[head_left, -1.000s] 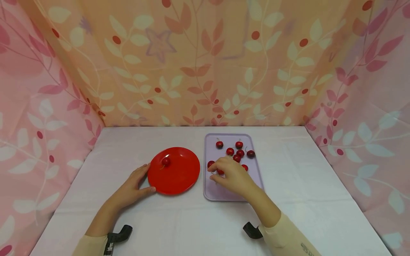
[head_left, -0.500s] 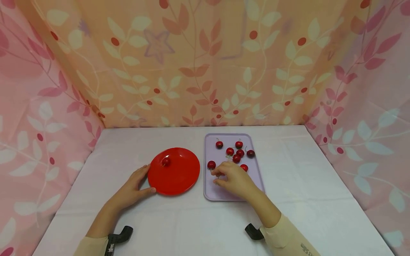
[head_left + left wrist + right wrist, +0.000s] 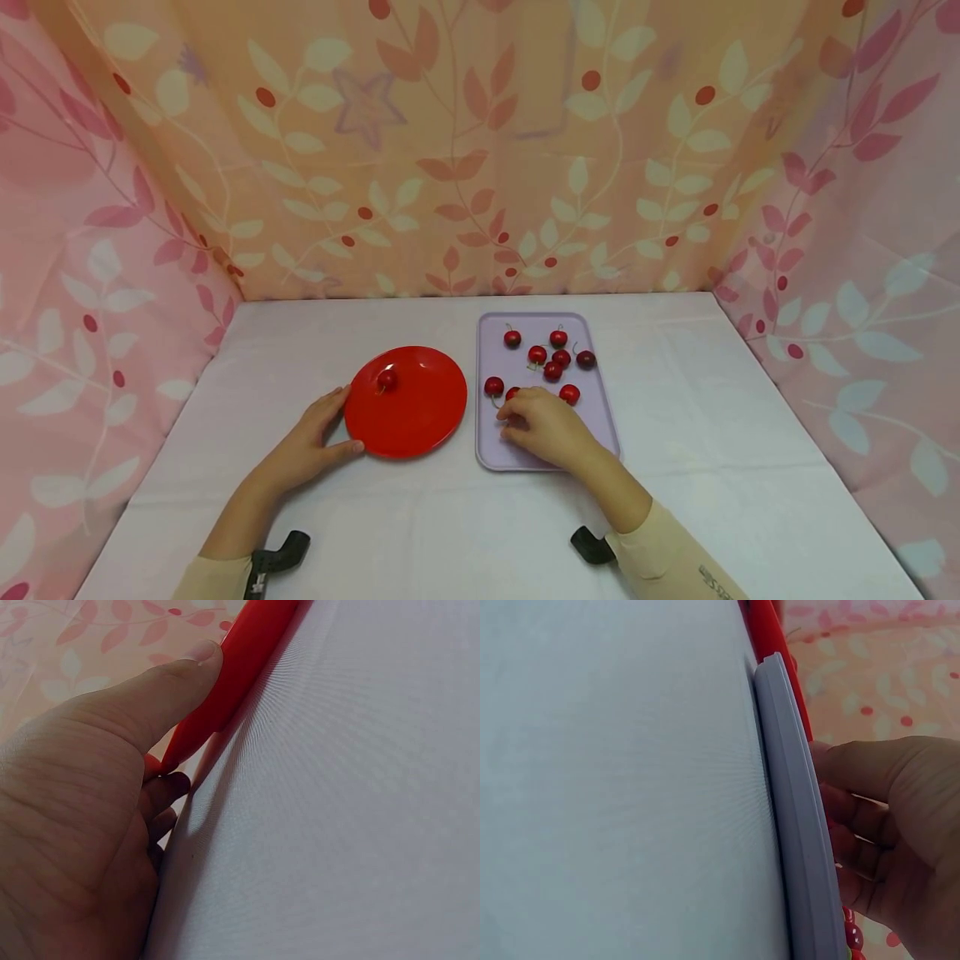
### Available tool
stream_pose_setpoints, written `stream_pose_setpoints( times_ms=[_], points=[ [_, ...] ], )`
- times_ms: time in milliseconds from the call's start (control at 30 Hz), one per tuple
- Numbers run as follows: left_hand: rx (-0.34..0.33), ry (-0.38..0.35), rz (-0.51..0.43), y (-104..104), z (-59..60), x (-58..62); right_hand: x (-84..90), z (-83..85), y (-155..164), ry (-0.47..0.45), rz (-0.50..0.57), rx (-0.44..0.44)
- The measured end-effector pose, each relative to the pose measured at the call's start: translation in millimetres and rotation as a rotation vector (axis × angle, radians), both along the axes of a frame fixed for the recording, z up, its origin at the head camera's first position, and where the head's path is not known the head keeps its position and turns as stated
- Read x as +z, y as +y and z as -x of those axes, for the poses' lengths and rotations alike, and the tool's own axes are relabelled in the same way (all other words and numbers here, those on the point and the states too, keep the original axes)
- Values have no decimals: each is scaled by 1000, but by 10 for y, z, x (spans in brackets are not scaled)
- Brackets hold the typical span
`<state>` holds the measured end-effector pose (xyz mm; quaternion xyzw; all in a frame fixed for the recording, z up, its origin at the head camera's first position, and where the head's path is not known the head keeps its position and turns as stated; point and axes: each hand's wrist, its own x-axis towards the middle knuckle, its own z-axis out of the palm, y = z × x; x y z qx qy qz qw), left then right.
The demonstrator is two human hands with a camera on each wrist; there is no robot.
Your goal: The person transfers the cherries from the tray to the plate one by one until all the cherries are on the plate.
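Note:
A red plate (image 3: 420, 408) lies on the white cloth with one cherry (image 3: 387, 380) on it, near its upper left. The left hand (image 3: 311, 446) rests at the plate's left rim, its thumb and spread fingers touching the edge. A lilac tray (image 3: 498, 454) to the right bears several cherries (image 3: 552, 371). Over the tray's lower half is the right hand (image 3: 551, 425), fingers bent downward and thumb close to the index finger. A cherry (image 3: 512, 393) shows partly behind its knuckles. I cannot tell whether the fingertips pinch a stem.
The white cloth (image 3: 420, 533) covers the table. Flowered curtains (image 3: 465, 167) stand behind it and at both sides. Black mounts (image 3: 592, 546) are worn at both wrists. A cherry (image 3: 493, 387) with a stem lies near the tray's left edge.
The right hand has shifted slightly down and right over the tray, with its fingers drawn closer together. The cherry beside its fingers now shows above them. The left hand stays at the plate.

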<state>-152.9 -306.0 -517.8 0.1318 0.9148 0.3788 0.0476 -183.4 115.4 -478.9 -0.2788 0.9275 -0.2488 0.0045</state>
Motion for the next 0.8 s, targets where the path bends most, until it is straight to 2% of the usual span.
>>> stream_pose_setpoints(
  times_ms=[500, 800],
  points=[
    [3, -3, 7, -1, 5, 30, -50, 3, -19, 32, -62, 22],
    [-3, 1, -10, -17, 5, -22, 2, -9, -26, 103, -63, 2]
  ],
)
